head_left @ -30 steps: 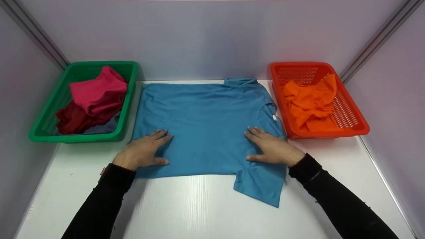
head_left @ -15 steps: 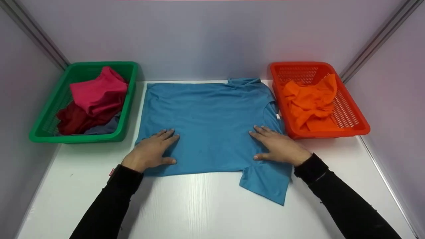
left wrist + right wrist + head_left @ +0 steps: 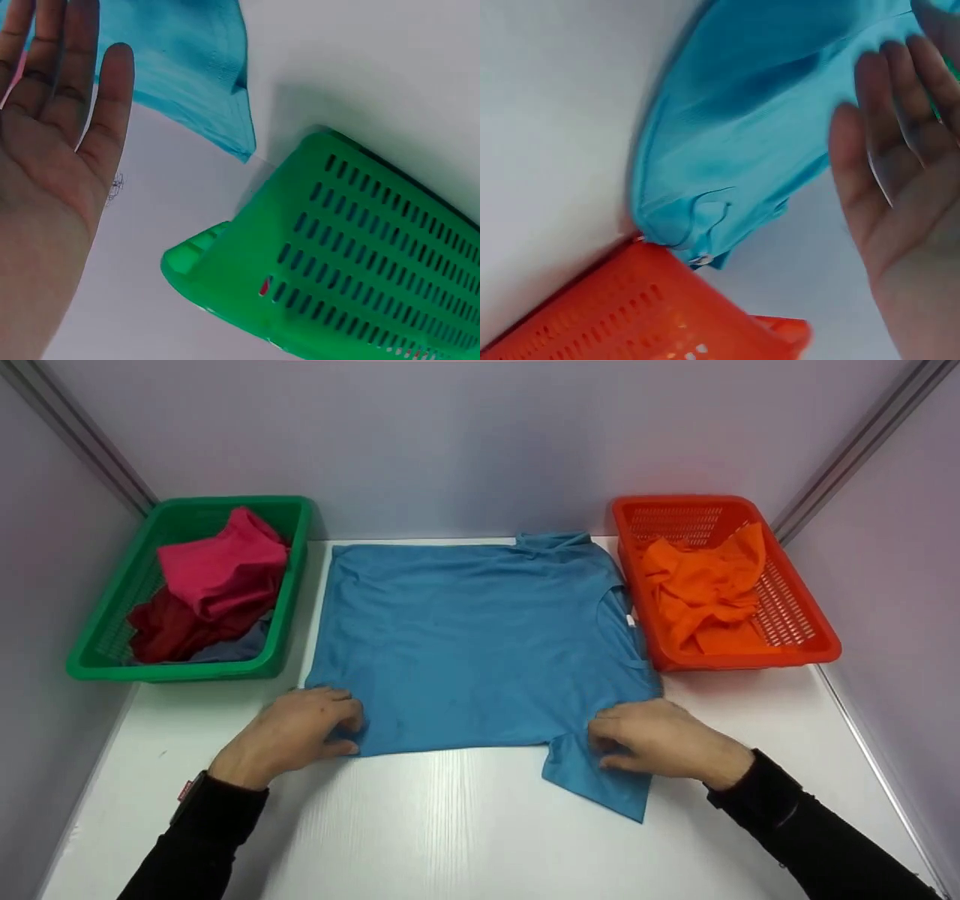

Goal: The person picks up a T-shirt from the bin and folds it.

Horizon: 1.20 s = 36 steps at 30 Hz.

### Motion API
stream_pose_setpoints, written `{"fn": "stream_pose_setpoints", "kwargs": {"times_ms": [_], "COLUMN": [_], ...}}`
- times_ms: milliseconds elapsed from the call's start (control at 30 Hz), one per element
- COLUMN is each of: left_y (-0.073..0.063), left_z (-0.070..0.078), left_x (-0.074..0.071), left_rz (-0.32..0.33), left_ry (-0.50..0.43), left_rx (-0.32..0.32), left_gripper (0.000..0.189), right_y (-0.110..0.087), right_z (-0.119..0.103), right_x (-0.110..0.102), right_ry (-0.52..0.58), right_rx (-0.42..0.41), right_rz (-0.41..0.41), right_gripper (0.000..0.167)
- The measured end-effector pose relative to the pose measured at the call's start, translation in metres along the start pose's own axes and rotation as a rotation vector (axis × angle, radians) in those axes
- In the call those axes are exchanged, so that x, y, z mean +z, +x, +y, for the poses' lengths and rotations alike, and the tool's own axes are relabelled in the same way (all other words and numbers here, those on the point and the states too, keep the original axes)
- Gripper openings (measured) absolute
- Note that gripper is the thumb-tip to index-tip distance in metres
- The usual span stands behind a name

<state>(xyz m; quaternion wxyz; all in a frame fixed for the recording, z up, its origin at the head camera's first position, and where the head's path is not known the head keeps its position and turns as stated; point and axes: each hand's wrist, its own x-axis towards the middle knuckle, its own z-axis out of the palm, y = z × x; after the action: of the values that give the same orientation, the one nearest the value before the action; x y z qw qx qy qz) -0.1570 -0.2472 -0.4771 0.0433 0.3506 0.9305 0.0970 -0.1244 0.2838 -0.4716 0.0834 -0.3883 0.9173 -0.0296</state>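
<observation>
Tabletop [image 3: 465,840], half-curled hands [image 3: 296,731] [image 3: 664,739] over shirt [image 3: 465,645]

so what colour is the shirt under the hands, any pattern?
Blue, with no pattern visible; the shirt shows best in the head view.

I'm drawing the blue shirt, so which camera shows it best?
The head view: nearly all of the blue shirt shows, spread flat. The left wrist view has only one corner part; the right wrist view has the neck end, with the rest cut off.
</observation>
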Motion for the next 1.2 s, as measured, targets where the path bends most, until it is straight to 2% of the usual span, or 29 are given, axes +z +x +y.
{"fn": "stream_pose_setpoints", "kwargs": {"times_ms": [100, 267, 367, 500, 567, 667, 767, 867, 1000, 1100, 1200], "left_y": [-0.007, -0.012, -0.012, -0.012, -0.012, -0.012, -0.012, -0.012, -0.011, -0.01, -0.01], "left_z": [-0.002, -0.006, -0.006, -0.005, -0.005, -0.007, -0.009, -0.011, -0.012, -0.012, -0.014], "left_x": [0.0, 0.006, 0.01, 0.013, 0.014, 0.013, 0.011, 0.009, 0.006, 0.005, 0.003], "left_rz": [-0.013, -0.022, -0.012, 0.02, 0.034, 0.062, 0.091, 0.131, 0.22, 0.265, 0.268], "left_ry": [-0.023, -0.037, -0.024, 0.001, 0.009, 0.002, -0.016, -0.032, -0.023, -0.031, -0.051], "left_rx": [0.01, 0.015, 0.013, 0.028, 0.034, 0.025, -0.02, -0.062, -0.07, -0.08, -0.1], "left_gripper": [0.03, 0.029, 0.028, 0.028, 0.027, 0.024, 0.022, 0.02, 0.018, 0.021, 0.022], "right_y": [-0.003, -0.004, -0.004, -0.003, -0.003, -0.003, -0.001, 0.003, 0.008, 0.012, 0.015], "right_z": [-0.01, -0.021, -0.025, -0.025, -0.024, -0.021, -0.015, -0.006, 0.006, 0.013, 0.017], "right_x": [-0.001, 0.005, 0.009, 0.013, 0.013, 0.01, 0.002, -0.006, -0.018, -0.026, -0.036], "right_ry": [0.029, 0.021, -0.007, -0.042, -0.032, -0.003, -0.004, -0.035, -0.011, 0.065, 0.16], "right_rx": [-0.022, -0.02, -0.03, -0.065, -0.059, -0.005, 0.073, 0.139, 0.183, 0.209, 0.252], "right_rz": [-0.068, -0.108, -0.098, -0.023, 0.012, 0.049, 0.102, 0.175, 0.25, 0.267, 0.253], "right_gripper": [0.03, 0.041, 0.043, 0.03, 0.029, 0.033, 0.035, 0.031, 0.024, 0.017, 0.014]}}
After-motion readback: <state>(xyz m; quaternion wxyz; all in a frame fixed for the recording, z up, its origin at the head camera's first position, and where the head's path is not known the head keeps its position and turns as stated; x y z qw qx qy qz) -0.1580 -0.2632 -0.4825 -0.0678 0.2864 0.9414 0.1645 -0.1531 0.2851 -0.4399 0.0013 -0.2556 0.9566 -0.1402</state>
